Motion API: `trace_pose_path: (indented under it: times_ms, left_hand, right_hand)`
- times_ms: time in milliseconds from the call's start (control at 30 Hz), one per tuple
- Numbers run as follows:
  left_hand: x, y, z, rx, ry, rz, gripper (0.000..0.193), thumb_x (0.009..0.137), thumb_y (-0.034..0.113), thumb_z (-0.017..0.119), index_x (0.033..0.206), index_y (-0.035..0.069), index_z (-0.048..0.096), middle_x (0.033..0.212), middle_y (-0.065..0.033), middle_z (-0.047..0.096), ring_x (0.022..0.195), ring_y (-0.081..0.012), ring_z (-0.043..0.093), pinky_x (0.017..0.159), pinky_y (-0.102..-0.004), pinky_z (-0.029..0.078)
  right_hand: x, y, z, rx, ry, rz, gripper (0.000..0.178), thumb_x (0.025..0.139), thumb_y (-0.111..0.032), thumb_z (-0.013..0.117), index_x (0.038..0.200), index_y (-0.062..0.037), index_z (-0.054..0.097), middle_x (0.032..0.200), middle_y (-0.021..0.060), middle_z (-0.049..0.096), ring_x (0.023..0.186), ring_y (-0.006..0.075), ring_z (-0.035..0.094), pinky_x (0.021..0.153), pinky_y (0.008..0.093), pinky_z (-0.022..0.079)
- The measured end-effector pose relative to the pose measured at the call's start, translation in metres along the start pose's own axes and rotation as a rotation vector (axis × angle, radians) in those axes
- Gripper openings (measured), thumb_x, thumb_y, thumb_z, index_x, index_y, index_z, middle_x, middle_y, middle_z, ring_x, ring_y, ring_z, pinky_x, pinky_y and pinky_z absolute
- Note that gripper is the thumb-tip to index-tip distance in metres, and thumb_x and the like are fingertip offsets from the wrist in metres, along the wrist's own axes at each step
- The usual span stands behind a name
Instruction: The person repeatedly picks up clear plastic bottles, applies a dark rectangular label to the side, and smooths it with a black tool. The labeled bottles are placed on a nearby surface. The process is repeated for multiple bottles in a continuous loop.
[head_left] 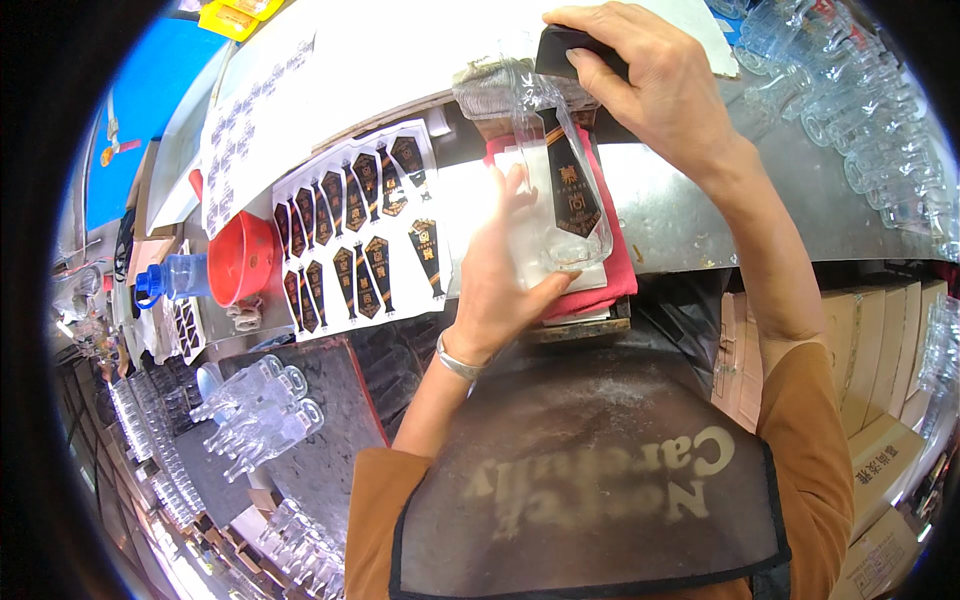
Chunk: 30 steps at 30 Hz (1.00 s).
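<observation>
Bottle (568, 180), left hand (497, 285) seemingly cupped alongside, right hand (655, 85) gripping black block (562, 52)

L hand (490, 285), silver metal bracelet (460, 365) on wrist, holds clear glass btl (592, 249), thumb nr base; black-and-gold tie-shaped decal (575, 185) on it. R hand (655, 85) grips small black block (565, 50) nr btl's neck end. Underneath: red folded cloth (622, 265). To L: white paper sheet (400, 232) w/ more decals, round red plastic bowl (243, 262). Far R: clear glassware (870, 150) on grey metal bench (690, 215).
</observation>
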<state>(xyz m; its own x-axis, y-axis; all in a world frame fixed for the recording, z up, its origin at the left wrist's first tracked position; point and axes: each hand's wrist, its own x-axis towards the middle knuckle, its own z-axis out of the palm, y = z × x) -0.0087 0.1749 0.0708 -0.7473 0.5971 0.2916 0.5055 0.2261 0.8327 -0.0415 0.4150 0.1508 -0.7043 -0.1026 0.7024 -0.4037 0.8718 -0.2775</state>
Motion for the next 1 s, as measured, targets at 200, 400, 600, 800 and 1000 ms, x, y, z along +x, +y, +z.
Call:
trace_pose_path:
  times_ms: [200, 400, 600, 800, 1000]
  left_hand:
    - [0.002, 0.002, -0.002, 0.018, -0.073, -0.016, 0.118, 0.066, 0.006, 0.085, 0.158, 0.0, 0.012, 0.145, -0.0249, 0.046, 0.126, -0.0364, 0.057, 0.106, -0.0449, 0.046]
    - [0.002, 0.003, -0.004, 0.038, -0.067, -0.011, 0.115, 0.066, 0.009, 0.086, 0.157, 0.0, 0.017, 0.141, -0.0257, 0.05, 0.124, -0.0361, 0.057, 0.105, -0.0436, 0.046]
    - [0.018, 0.008, -0.014, -0.029, -0.023, 0.051, 0.109, 0.071, 0.017, 0.086, 0.156, -0.003, 0.022, 0.147, -0.0274, 0.045, 0.126, -0.0353, 0.056, 0.105, -0.0419, 0.045]
    - [0.048, 0.017, -0.009, 0.08, -0.02, -0.067, 0.09, 0.082, 0.019, 0.078, 0.154, -0.003, 0.029, 0.151, -0.0292, 0.039, 0.13, -0.0391, 0.053, 0.105, -0.042, 0.045]
    - [0.055, 0.017, -0.003, 0.198, -0.03, -0.078, 0.083, 0.083, 0.024, 0.077, 0.151, -0.001, 0.036, 0.15, -0.031, 0.037, 0.131, -0.0444, 0.05, 0.105, -0.0449, 0.046]
  right_hand:
    - [0.009, 0.013, 0.007, 0.041, -0.076, 0.091, 0.029, 0.089, -0.013, 0.063, 0.115, -0.002, 0.068, 0.095, 0.0159, 0.071, 0.08, 0.026, 0.071, 0.073, 0.0336, 0.055]
    - [-0.005, 0.018, 0.012, 0.207, -0.071, 0.159, 0.031, 0.091, -0.013, 0.062, 0.121, -0.0049, 0.067, 0.099, 0.0141, 0.073, 0.081, 0.0185, 0.07, 0.074, 0.0296, 0.055]
    - [-0.026, 0.021, 0.008, 0.486, -0.004, 0.496, 0.026, 0.097, -0.014, 0.058, 0.117, -0.0025, 0.068, 0.092, 0.0059, 0.073, 0.088, 0.0125, 0.067, 0.083, 0.0253, 0.052]
    - [-0.054, 0.02, 0.025, 0.744, -0.233, 0.847, 0.054, 0.098, -0.05, 0.058, 0.093, 0.0011, 0.076, 0.081, 0.009, 0.075, 0.081, 0.0121, 0.067, 0.079, 0.0287, 0.05]
    - [-0.053, 0.024, 0.035, 0.779, -0.343, 0.815, 0.069, 0.095, -0.062, 0.054, 0.093, 0.0029, 0.077, 0.079, 0.0142, 0.075, 0.083, 0.0205, 0.07, 0.082, 0.0306, 0.051]
